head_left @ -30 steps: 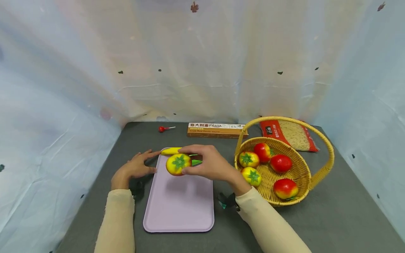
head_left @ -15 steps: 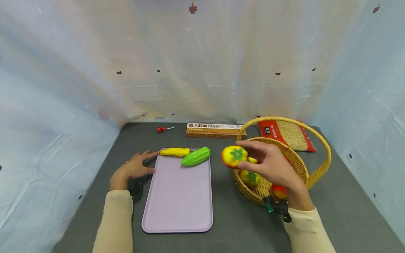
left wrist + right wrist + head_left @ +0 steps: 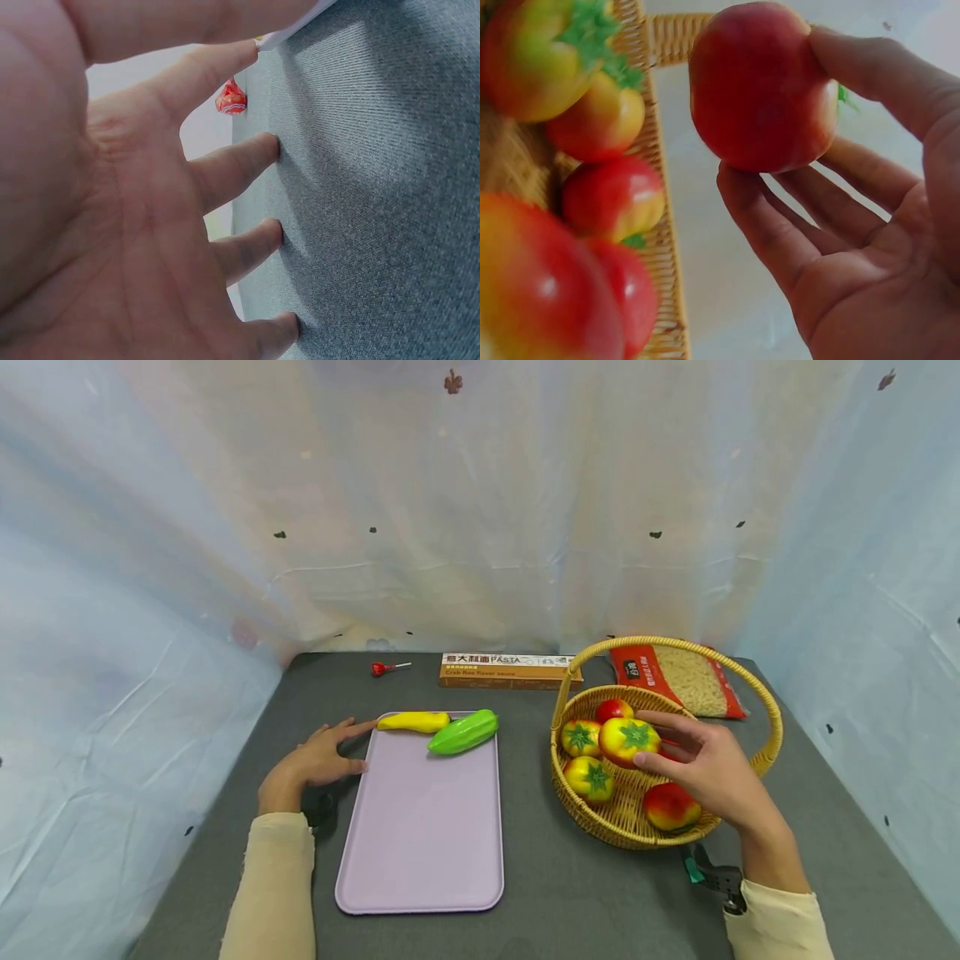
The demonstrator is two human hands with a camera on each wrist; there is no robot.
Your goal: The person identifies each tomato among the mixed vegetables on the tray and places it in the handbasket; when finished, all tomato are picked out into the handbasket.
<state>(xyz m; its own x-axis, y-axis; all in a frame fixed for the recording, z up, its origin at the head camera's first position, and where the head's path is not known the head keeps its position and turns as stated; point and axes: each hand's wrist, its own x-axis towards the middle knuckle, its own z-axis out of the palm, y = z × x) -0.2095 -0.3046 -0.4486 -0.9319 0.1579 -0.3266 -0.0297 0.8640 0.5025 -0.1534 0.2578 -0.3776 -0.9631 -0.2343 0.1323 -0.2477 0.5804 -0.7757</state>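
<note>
My right hand [image 3: 712, 768] pinches a red-and-yellow tomato [image 3: 628, 742] with a green leafy top between thumb and fingertips, above the wicker basket [image 3: 600, 828]. In the right wrist view the tomato's red underside [image 3: 761, 90] faces the camera. Several similar tomatoes [image 3: 588, 779] lie in the basket; my hand partly covers one. My left hand [image 3: 322, 756] rests at the upper left edge of the lilac tray [image 3: 420, 835], fingers spread and holding nothing. Its fingertips [image 3: 264, 146] touch the grey tabletop. A yellow pepper [image 3: 412, 722] and a green ridged vegetable [image 3: 463, 732] lie along the tray's far end.
A red lollipop [image 3: 380, 668] lies behind the tray. Right of it is a pasta box [image 3: 510, 672], and behind the basket a red bag of pasta [image 3: 697, 681]. The basket's tall handle [image 3: 667, 642] arches over it. Pale curtains surround the table.
My right hand has carried the tomato rightward from above the tray to above the basket. My left hand has stayed at the tray's edge.
</note>
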